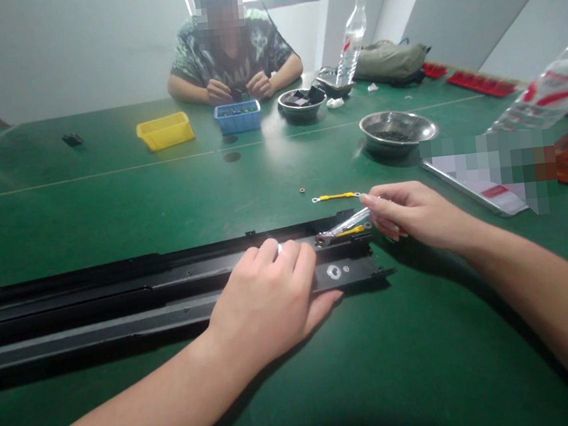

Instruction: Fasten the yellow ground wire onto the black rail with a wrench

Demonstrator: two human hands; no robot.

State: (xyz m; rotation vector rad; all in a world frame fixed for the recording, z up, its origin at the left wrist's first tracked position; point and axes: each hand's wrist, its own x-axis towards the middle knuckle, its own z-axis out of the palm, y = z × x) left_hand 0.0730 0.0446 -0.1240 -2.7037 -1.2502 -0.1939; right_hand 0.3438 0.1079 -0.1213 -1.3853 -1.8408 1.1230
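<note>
A long black metal rail [122, 302] lies across the green table [112, 203] in front of me. My left hand [272, 294] rests on top of the rail near its right end, fingers curled over it. My right hand [409, 214] pinches a small silver wrench [343, 226] whose head sits on the rail's end, beside a short yellow wire [353, 231]. A second yellow wire with ring terminals [335, 196] lies on the table just beyond, with a small washer [302, 189] near it.
Across the table a person [231, 50] sits handling small parts over a blue bin [237, 116]. A yellow bin [165, 130], two steel bowls [397, 132] [301, 103], water bottles [352, 39] [548, 94], a bag [390, 61] and red strips [477, 84] stand further back and to the right.
</note>
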